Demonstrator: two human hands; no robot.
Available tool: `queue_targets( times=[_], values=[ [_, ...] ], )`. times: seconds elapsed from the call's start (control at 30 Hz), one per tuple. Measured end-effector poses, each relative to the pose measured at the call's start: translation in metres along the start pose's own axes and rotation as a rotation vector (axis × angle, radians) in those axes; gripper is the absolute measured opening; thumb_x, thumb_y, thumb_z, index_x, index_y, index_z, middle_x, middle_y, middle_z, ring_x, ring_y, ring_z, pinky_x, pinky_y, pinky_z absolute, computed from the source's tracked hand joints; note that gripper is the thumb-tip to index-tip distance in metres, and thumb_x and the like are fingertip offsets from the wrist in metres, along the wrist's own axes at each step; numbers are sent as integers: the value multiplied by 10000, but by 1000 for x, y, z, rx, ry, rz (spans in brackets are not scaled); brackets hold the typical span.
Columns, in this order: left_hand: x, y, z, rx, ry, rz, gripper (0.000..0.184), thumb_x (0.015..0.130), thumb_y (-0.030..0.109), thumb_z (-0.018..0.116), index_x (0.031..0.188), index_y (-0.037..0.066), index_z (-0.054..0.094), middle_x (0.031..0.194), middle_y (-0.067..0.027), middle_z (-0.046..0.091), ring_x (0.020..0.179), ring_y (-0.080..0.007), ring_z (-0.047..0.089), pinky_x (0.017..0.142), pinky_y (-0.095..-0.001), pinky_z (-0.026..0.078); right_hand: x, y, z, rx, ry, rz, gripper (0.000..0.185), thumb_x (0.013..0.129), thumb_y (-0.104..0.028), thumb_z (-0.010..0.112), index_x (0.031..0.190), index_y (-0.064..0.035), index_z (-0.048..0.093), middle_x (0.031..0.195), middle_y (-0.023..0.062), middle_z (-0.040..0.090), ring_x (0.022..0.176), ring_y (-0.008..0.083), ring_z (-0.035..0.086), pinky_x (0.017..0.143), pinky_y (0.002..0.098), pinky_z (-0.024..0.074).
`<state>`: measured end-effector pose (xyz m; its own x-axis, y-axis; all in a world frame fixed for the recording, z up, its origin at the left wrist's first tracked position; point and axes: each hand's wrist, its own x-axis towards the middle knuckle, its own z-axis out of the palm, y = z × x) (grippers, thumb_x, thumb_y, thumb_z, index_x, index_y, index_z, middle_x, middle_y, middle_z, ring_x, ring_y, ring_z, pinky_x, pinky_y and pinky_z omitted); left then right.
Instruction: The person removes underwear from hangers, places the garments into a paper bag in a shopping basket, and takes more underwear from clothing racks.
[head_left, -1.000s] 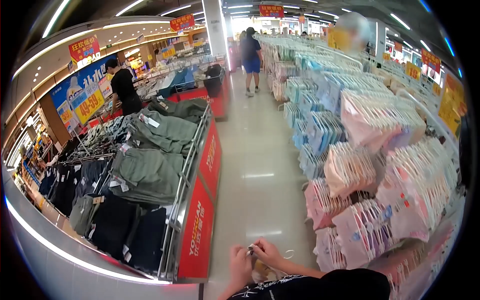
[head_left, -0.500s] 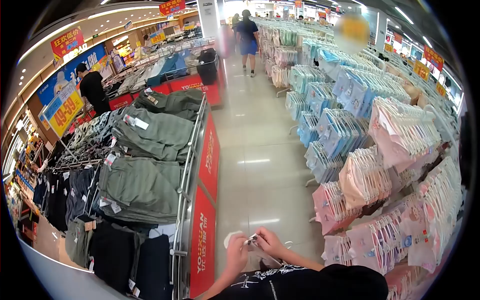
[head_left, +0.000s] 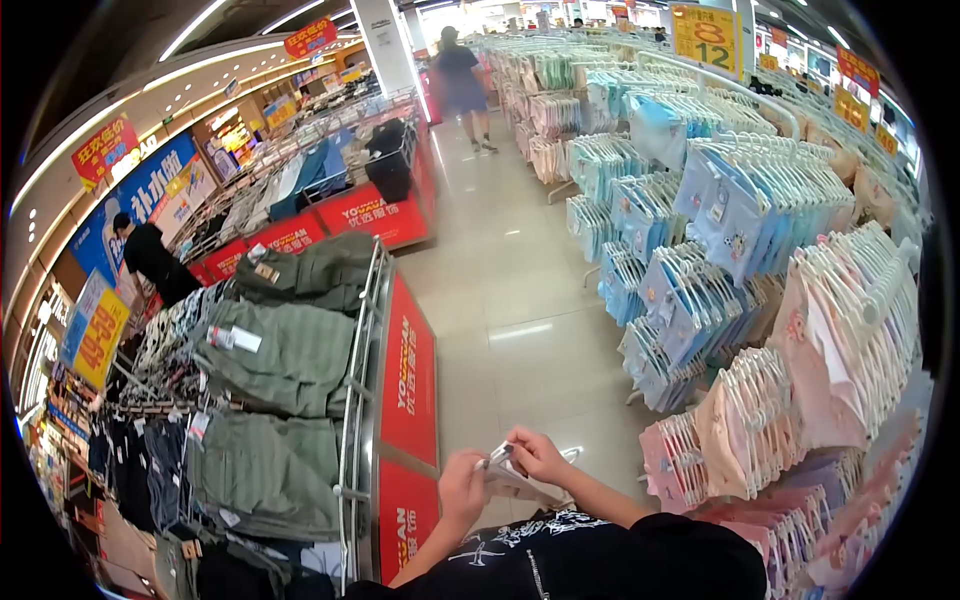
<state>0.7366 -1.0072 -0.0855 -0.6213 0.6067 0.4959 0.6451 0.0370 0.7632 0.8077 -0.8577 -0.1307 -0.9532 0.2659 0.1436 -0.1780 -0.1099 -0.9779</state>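
Observation:
Close together in front of my body, both hands pinch a small pale garment on a white hanger [head_left: 568, 455]. My left hand [head_left: 464, 486] has its fingers closed at the garment's upper left corner. Just right of it, my right hand [head_left: 537, 456] is closed near a dark clip or small dark piece on the same item. The pale cloth [head_left: 525, 488] hangs below my fingers, partly hidden by my hands and black shirt.
On the left, a metal-railed bin [head_left: 357, 390] holds folded green trousers [head_left: 270, 465]. Racks of pink [head_left: 750, 420] and blue garments [head_left: 730, 215] on white hangers line the right. A tiled aisle [head_left: 500, 300] runs between. One person [head_left: 458, 85] is ahead; another [head_left: 152, 258] is far left.
The view has shifted forward along the aisle and tilted. The racks and bin have moved nearer. My hands stay together on the garment. The person ahead appears further left in view.

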Motion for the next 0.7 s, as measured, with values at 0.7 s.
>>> queue_targets(
  times=[0.7],
  values=[
    [264,-169,110,-114,-219,-28,69,764,55,547,824,21,558,774,-151,539,715,-324,539,633,-352,439,229,24,-167,-269,173,40,83,902,-86,416,877,-20,461,540,-19,432,445,49,403,416,205,309]
  ],
)
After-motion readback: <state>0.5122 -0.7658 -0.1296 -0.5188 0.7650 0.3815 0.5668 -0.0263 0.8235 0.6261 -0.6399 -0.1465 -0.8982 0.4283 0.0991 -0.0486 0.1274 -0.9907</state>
